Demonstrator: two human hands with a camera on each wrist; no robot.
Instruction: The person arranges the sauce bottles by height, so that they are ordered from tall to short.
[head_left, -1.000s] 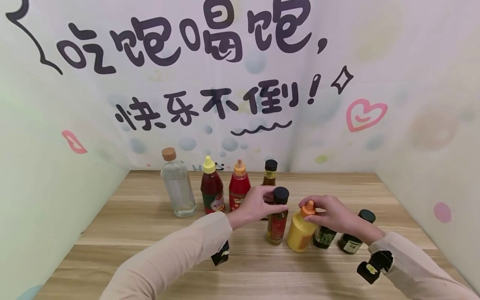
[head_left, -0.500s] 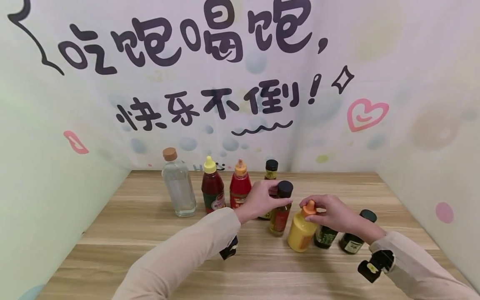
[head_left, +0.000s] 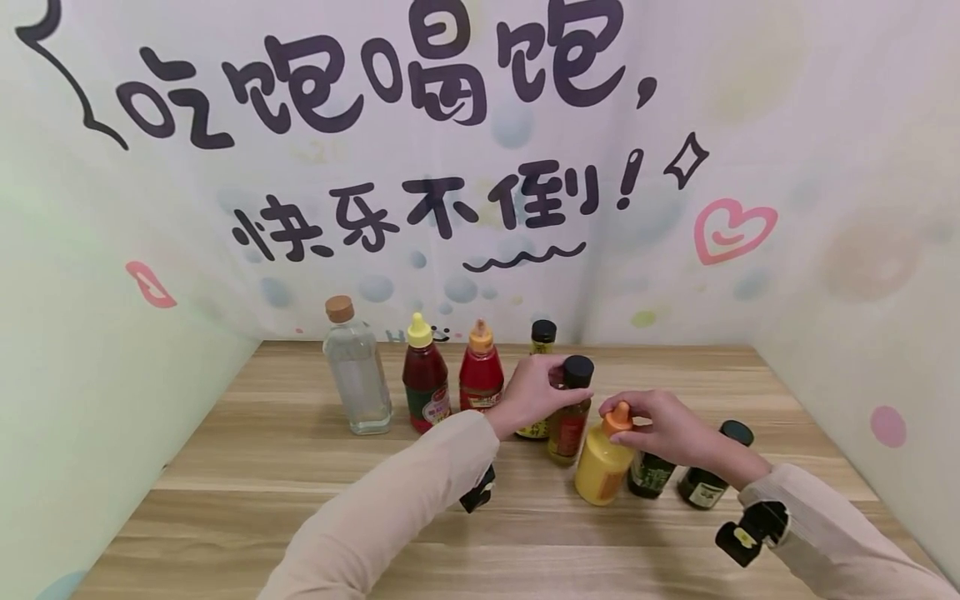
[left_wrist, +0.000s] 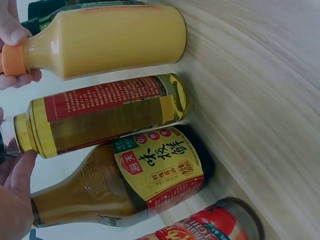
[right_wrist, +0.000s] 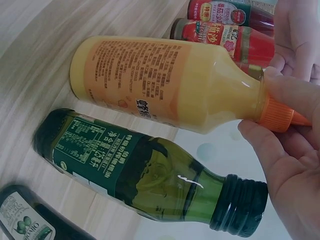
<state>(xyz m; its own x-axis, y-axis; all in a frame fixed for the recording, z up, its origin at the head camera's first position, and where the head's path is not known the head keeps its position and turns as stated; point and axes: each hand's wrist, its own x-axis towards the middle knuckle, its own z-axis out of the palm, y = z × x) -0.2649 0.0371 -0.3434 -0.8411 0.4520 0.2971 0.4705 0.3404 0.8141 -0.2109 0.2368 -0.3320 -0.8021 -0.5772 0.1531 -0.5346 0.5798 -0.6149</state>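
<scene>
In the head view my left hand (head_left: pixel 534 392) grips a slim oil bottle (head_left: pixel 567 435) just below its black cap. The left wrist view shows yellow oil and a red label on this oil bottle (left_wrist: pixel 107 117), with a thumb and finger at its neck. My right hand (head_left: pixel 667 427) pinches the orange cap of a yellow squeeze bottle (head_left: pixel 602 468), which stands upright on the table. Right behind the oil bottle is a soy sauce bottle (left_wrist: pixel 160 170), partly covered by the left hand in the head view. A green glass bottle (right_wrist: pixel 130 165) stands beside the squeeze bottle.
Left of the hands stand a red ketchup bottle (head_left: pixel 480 377), a dark red sauce bottle (head_left: pixel 425 375) with a yellow nozzle and a tall clear bottle (head_left: pixel 356 379). A dark bottle (head_left: pixel 702 490) is at the right. A printed backdrop (head_left: pixel 420 283) rises behind the wooden table (head_left: pixel 525 567).
My left hand has moved the oil bottle back and slightly right, closer to the soy sauce bottle. My right hand and the yellow squeeze bottle have stayed in place.
</scene>
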